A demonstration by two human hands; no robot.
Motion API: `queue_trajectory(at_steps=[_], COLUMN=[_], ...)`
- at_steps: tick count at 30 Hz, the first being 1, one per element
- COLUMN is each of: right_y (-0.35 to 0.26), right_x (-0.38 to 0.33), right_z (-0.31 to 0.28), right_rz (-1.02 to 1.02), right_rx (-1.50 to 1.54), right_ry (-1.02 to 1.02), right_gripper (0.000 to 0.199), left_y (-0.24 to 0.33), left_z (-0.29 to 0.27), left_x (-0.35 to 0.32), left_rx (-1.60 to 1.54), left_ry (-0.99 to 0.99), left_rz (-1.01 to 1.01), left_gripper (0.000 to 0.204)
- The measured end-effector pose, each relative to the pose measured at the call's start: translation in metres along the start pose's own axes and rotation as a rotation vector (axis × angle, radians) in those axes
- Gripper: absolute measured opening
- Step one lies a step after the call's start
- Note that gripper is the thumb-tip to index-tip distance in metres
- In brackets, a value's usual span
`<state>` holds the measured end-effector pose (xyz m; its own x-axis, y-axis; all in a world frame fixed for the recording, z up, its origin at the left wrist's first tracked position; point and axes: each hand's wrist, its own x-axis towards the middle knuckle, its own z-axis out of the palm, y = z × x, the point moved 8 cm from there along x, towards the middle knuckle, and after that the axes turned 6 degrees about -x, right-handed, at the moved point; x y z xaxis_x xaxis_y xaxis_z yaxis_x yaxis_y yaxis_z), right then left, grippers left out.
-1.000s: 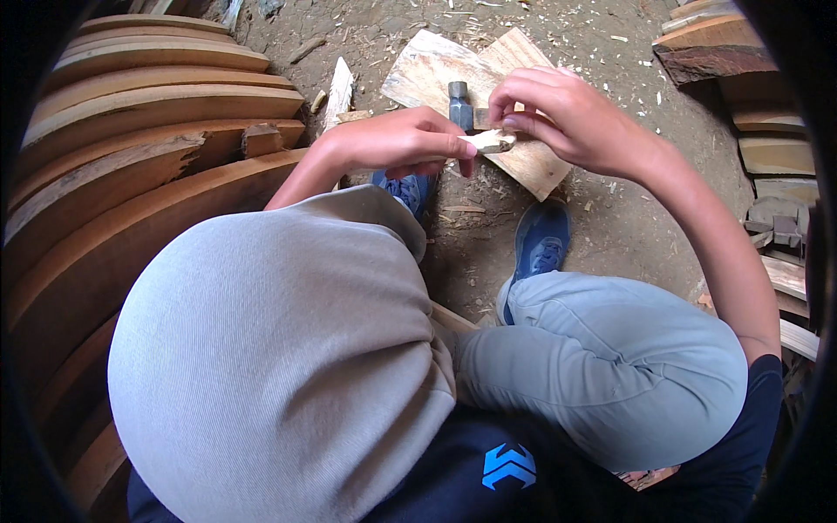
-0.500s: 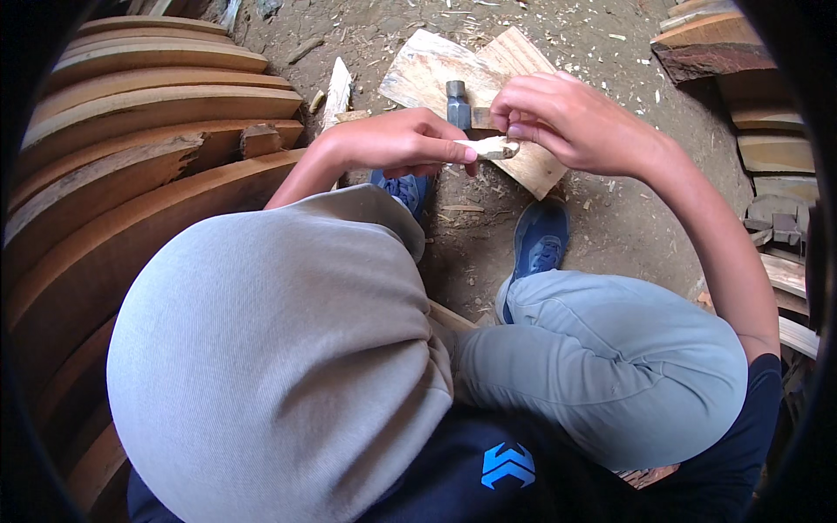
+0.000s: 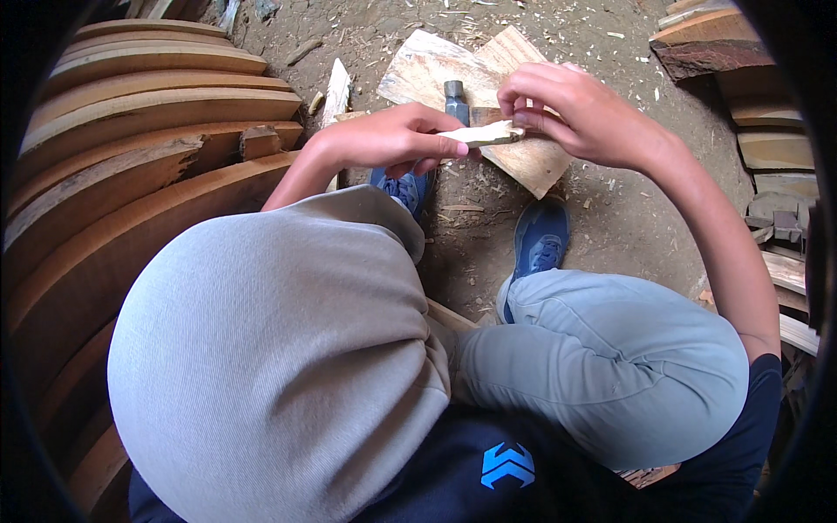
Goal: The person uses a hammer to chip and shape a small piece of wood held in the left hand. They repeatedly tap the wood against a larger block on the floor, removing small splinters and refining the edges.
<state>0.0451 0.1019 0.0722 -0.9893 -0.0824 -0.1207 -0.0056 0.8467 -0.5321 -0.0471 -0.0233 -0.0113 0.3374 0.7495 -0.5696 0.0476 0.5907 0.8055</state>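
Pale wood sliver [image 3: 485, 133] spans both grips — left hand [image 3: 397, 139], right hand [image 3: 580, 113] (each pinching it).

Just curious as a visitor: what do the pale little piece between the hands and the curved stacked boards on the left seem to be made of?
The small pale sliver, pinched by left hand and right hand, looks like raw, freshly split wood: light, matte, rough-edged. The curved reddish-brown boards look like sawn, unfinished timber, with visible grain and dusty faces.
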Motion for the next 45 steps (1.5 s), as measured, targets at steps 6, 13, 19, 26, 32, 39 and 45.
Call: queue_trajectory(at_steps=[6,13,19,26,32,39,45], right_y=[0.000,0.008,0.014,0.017,0.020,0.022,0.024], right_x=[-0.002,0.002,0.001,-0.001,-0.002,-0.004,-0.004], right_z=[-0.010,-0.009,-0.001,0.005,0.007,0.008,0.012], right_rz=[-0.009,0.013,0.108,0.115,0.192,0.234,0.246], right_rx=[-0.069,0.018,0.131,0.113,0.208,0.242,0.262], right_ry=[0.100,0.125,0.104,-0.007,-0.019,-0.019,-0.020], right_gripper=[0.010,0.016,0.018,0.019,0.020,0.021,0.023], left_y=[-0.002,-0.001,0.000,-0.003,-0.001,-0.002,-0.005], left_z=[-0.005,-0.003,-0.001,-0.006,-0.007,-0.008,-0.008], left_x=[0.002,0.000,0.000,0.002,0.000,-0.001,-0.001], left_rx=[-0.010,-0.095,-0.064,0.026,0.017,-0.002,0.038], left_ry=[0.047,0.034,0.027,0.069,0.080,0.084,0.093], left_rz=[0.022,0.007,-0.008,-0.030,-0.027,-0.035,-0.068], left_gripper=[0.033,0.035,0.035,0.038,0.038,0.037,0.038])
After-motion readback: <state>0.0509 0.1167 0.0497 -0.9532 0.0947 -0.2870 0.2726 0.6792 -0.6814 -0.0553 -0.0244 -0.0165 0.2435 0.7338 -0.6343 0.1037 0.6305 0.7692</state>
